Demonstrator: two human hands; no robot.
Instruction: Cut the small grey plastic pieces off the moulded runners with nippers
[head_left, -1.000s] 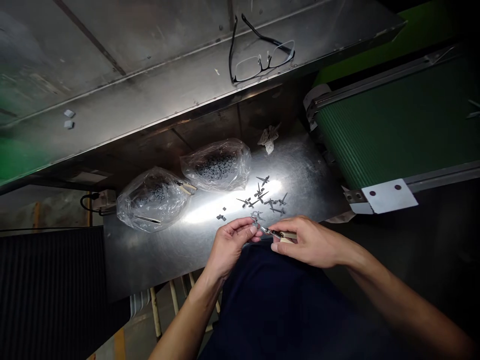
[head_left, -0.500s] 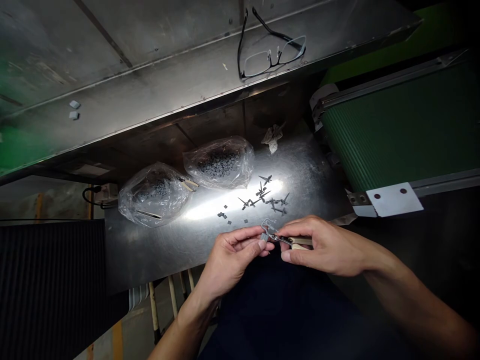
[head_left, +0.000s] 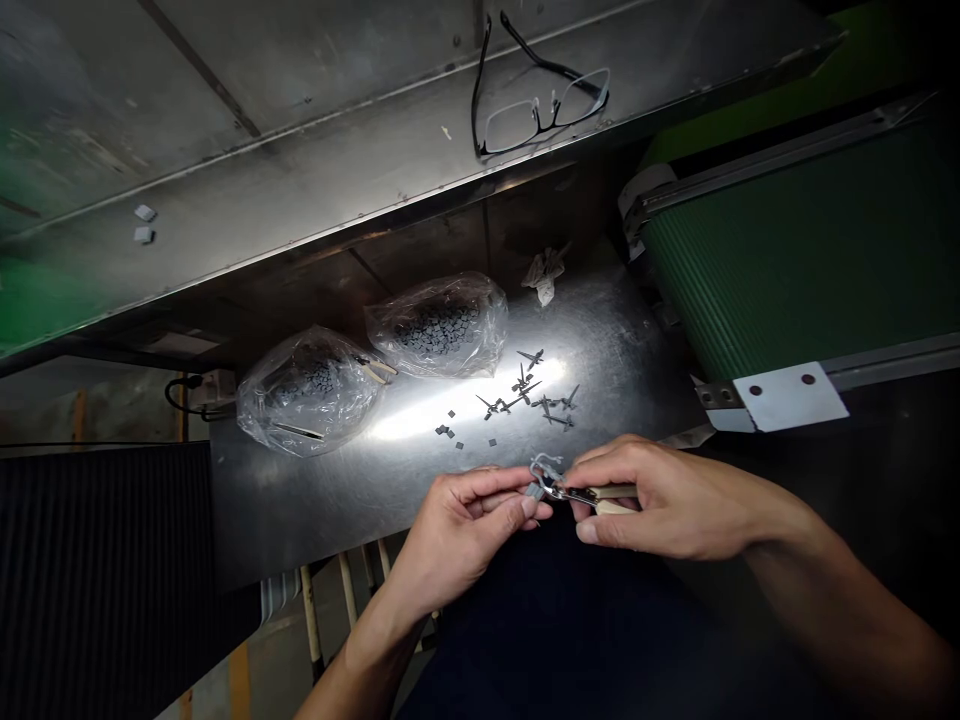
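Observation:
My left hand [head_left: 465, 525] pinches a small grey moulded runner piece [head_left: 544, 476] between thumb and fingers. My right hand [head_left: 667, 500] grips cream-handled side cutters [head_left: 592, 494], their metal jaws at the piece and touching or almost touching it. The exact contact is hidden by my fingers. Just beyond my hands, loose grey runners [head_left: 529, 395] and small grey square pieces [head_left: 448, 430] lie on the steel table [head_left: 315, 500]. Two clear plastic bags of small dark pieces [head_left: 439, 328] sit further back.
Another pair of cream-handled pliers [head_left: 379, 370] rests against the left bag. Glasses [head_left: 536, 115] lie on a steel shelf above, and crumpled paper [head_left: 546, 275] sits at the table's back edge. A green conveyor belt [head_left: 795, 250] runs along the right.
Both hands have shifted right and slightly down in view, still holding the grey piece and the cutters. The piece now sits closer to the cutter jaws, and the view has moved slightly.

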